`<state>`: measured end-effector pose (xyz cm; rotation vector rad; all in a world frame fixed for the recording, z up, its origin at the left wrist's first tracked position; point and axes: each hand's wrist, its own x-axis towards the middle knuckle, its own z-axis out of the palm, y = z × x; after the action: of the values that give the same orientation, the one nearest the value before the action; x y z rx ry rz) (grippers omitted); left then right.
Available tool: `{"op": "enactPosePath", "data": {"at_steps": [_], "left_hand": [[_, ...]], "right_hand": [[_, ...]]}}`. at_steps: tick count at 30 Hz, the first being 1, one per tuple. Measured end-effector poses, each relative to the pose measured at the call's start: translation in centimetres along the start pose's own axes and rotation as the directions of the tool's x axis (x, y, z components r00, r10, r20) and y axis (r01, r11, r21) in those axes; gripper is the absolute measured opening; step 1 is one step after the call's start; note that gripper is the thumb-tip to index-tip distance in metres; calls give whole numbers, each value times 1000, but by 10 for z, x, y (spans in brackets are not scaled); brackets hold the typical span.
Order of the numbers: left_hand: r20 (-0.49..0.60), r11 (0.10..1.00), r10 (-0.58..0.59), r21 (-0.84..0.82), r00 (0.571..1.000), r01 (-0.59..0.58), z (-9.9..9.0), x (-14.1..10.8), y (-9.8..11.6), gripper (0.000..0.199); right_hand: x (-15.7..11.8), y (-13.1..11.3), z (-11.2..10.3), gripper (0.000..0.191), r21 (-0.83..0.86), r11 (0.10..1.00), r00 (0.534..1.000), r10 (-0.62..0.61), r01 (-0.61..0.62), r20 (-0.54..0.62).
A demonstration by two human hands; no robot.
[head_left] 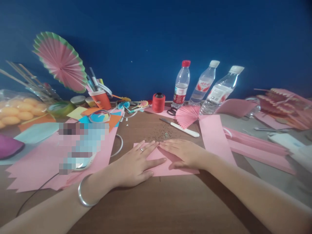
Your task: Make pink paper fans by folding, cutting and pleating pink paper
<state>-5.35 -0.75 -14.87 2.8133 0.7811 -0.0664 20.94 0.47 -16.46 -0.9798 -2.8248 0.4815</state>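
Observation:
A sheet of pink paper (pixel 170 170) lies on the brown table (pixel 151 208) in front of me. Flat on its left part rests my left hand (pixel 140 162), fingers stretched out, with a ring on one finger and a silver bangle (pixel 81 194) at the wrist. My right hand (pixel 185 152) lies on the paper's right part, its fingers extended toward the left fingertips near the far edge. Neither hand grips anything. Just beyond the fingertips are small dark specks (pixel 162 132) scattered on the table, and a white-handled craft knife (pixel 185 129) lies behind the right hand.
Pink sheets (pixel 36 165) and a pixelated area lie left; a white ring (pixel 119 146) is beside them. Behind stand an orange cup of pens (pixel 101 100), red thread spool (pixel 158 103) and water bottles (pixel 181 84). A folded pink fan (pixel 187 115) and pleated paper (pixel 258 149) are right.

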Motion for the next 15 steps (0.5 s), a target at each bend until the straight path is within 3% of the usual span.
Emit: {"op": "enactPosePath", "data": {"at_steps": [15], "left_hand": [[-31,999,14,34,999,-13,4,-1,-5,49]], "right_hand": [[0,5,-3,76,1,999,999,-36,36,0]]}}
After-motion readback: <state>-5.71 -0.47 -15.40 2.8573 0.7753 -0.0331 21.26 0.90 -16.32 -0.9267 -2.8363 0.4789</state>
